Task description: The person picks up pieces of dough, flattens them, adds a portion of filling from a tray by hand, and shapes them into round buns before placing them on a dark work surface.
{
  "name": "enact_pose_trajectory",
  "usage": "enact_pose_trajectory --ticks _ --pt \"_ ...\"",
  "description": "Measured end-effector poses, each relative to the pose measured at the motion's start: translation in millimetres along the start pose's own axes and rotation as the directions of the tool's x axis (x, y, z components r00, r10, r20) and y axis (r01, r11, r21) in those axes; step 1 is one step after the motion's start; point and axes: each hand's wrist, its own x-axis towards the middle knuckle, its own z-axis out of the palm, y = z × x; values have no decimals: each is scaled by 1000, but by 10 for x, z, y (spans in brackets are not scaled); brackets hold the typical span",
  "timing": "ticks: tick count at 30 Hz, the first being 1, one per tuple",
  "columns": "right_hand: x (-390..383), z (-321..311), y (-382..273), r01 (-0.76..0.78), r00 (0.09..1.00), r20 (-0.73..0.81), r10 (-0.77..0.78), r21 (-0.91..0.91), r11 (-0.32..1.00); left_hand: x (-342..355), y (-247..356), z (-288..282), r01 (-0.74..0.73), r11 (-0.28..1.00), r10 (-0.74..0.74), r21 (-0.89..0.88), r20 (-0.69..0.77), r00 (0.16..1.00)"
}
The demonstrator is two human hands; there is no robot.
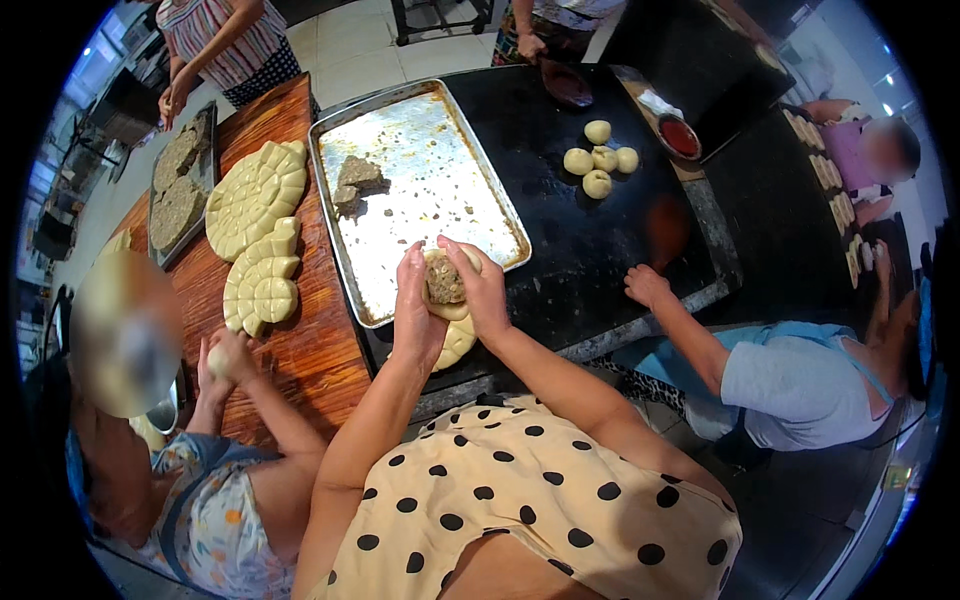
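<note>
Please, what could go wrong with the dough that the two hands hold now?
The filling shows uncovered inside the dough, so some might fall out. Pressure from the left hand and right hand might tear the dough's edge. Crumbs on the tray nearby might stick if the dough touches them.

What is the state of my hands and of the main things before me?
Left hand: cupped around dough
Right hand: cupped around dough
Dough: open, filling exposed
Silver tray: soiled, mostly bare
Lump on silver tray: broken
Balls: whole, clustered
Bowl: holding something red
Dough slabs: marked into pieces
Dark tray: loaded
</note>
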Motion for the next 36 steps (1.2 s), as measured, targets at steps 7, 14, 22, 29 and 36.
enact_pose_trajectory --ticks 7,14,22,29,36 --pt "-45 38 14 16 1000 1 -16 -26 1000 113 -221 -218 -3 996 2 91 7 1000" --pt "27 -134 109 88 988 144 -62 -184 979 141 -270 -284 22 997 -21 70 -10 1000" --pt "156 -307 -117 -261 956 164 245 80 962 455 -111 -260 317 868 -417 383 213 884" --pt "-90 -30 -127 21 999 -27 -22 -18 1000 113 -434 -118 164 936 -158 -312 43 986" --pt "-235 8 -18 468 871 113 -478 -485 739 18 -383 -79 -33 990 47 135 -102 994"
